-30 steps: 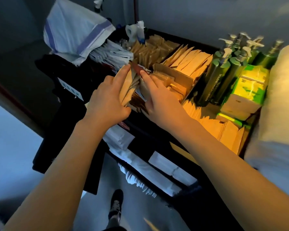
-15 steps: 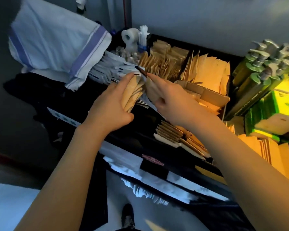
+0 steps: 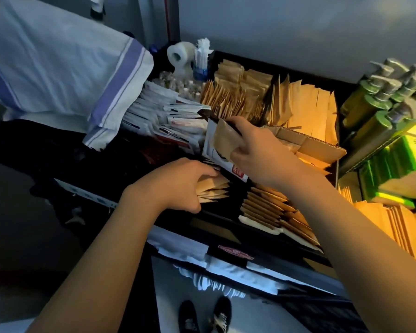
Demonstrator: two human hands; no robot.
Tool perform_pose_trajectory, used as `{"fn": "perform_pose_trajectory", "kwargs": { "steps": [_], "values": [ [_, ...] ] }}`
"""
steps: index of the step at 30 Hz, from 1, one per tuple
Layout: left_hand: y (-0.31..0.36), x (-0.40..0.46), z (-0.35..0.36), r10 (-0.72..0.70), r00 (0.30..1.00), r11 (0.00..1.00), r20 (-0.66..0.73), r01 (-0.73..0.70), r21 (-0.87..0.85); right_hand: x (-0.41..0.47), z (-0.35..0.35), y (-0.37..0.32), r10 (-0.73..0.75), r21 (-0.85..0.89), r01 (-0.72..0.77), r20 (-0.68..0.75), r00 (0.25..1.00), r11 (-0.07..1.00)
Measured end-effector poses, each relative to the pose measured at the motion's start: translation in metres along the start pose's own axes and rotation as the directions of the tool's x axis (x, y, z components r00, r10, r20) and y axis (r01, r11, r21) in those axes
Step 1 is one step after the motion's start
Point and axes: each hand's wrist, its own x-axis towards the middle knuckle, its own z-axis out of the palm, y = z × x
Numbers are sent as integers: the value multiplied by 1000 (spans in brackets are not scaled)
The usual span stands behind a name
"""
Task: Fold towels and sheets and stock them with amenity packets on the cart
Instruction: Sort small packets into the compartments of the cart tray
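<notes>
I take the cardboard box (image 3: 305,145) on the cart top as my landmark. My left hand (image 3: 175,186) sits to the near left of the box, low in a dark compartment of the cart (image 3: 226,254). Its grip is curled round a fanned bundle of brown packets (image 3: 213,189), thumb under and fingers over. I judge this hold keeps the bundle squared so it can be seated on edge as one block.

My right hand (image 3: 257,150) hovers just left of the box, above that compartment. Its grip pinches a small mixed sheaf (image 3: 222,143): one brown packet in front and white sachets behind. I judge these are odd items lifted clear so that each kind gets its own slot.

Directly nearer than the box, a filed row of brown packets (image 3: 271,212) stands on edge. That layout lets the stock be counted and pulled singly. Left of the box lies a heap of white sachets (image 3: 168,116). Beyond the box more brown packets stand in bins. Far left of the box a striped white cloth (image 3: 65,66) is draped, not folded. I judge packet stocking is in hand; linen work remains.
</notes>
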Motion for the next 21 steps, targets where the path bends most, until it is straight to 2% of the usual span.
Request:
{"fn": "perform_pose_trajectory", "kwargs": {
  "steps": [5,8,11,14,18,21],
  "values": [
    [8,-7,0,-2,999,997,-47,6,80,12,5,2,-72,2,72,63,995,997],
    [8,-20,-4,24,992,972,-127,7,235,10,3,3,-153,34,151,81,985,988],
    [4,-37,1,53,986,960,-158,-6,281,6,-2,7,-168,7,169,167,971,986],
    [3,-45,10,103,954,981,-283,-50,188,5,1,4,-182,9,186,260,948,982],
    [4,-45,22,19,924,1000,-382,-24,-8,-1,25,-8,-196,21,211,469,861,977],
    [-4,-55,31,11,895,978,-446,-103,-183,-6,36,3,-125,-24,160,513,849,987]
  ]
}}
